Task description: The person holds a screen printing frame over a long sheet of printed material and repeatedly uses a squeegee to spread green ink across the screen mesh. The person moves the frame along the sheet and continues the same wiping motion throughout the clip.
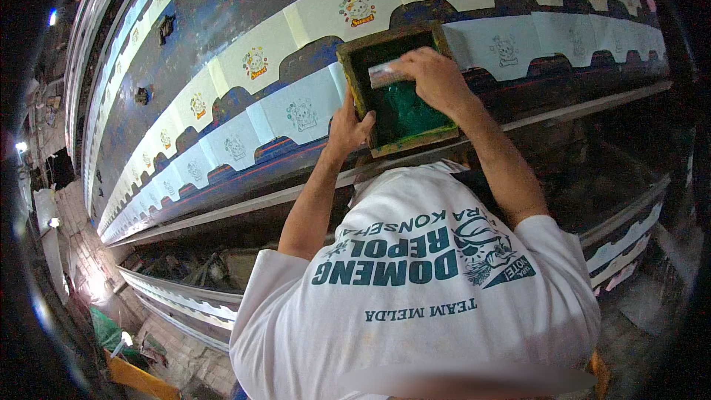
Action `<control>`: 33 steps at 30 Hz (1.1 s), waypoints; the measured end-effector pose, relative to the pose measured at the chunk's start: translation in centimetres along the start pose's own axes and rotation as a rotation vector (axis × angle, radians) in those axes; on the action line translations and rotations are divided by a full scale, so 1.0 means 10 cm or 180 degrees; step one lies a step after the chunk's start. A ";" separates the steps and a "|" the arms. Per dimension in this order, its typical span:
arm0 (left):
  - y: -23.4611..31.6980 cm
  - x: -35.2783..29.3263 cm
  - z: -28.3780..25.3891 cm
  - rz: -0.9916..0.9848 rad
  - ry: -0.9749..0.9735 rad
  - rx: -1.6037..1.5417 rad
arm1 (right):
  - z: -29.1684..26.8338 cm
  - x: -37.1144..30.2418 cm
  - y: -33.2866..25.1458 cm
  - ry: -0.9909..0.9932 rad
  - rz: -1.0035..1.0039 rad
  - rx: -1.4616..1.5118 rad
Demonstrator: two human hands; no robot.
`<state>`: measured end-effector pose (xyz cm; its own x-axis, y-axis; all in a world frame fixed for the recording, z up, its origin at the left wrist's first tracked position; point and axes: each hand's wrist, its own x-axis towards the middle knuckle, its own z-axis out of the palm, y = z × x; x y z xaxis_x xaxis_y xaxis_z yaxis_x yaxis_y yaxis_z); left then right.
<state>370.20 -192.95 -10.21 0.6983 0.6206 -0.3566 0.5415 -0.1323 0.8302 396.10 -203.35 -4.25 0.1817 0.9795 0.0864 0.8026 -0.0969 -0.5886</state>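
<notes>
1. The wooden frame (415, 142) sat at the near edge of the table (244, 22), over the closer row of pale sheets (300, 112).
2. The left hand (352, 126) was clamped on its left side; apart from it, the right hand (437, 81) gripped a squeegee (386, 75) inside.
3. The step seemed to be spreading green ink (404, 111).
4. Next probably called for an even stroke, frame steady.

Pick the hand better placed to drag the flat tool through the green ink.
Right, most likely: the right hand holds the flat tool inside the frame, over the green ink. The left hand grasps the frame's left side, so it seems better suited to steadying.
</notes>
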 end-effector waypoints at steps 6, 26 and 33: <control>-0.03 0.01 0.01 0.0433 0.0224 0.0445 | 0.00 -0.81 -0.43 -0.0342 0.0292 -0.0182; -0.09 0.05 0.03 0.0444 0.0150 0.0405 | -0.15 -0.24 -0.17 -0.0879 0.0258 -0.0112; -0.06 0.04 0.04 0.0371 0.0095 0.0534 | -0.02 -0.82 -0.47 -0.0461 0.0509 -0.0279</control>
<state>370.34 -192.95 -11.02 0.7481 0.6158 -0.2473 0.5298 -0.3299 0.7813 390.93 -210.95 -1.99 0.2320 0.9650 -0.1223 0.8175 -0.2616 -0.5130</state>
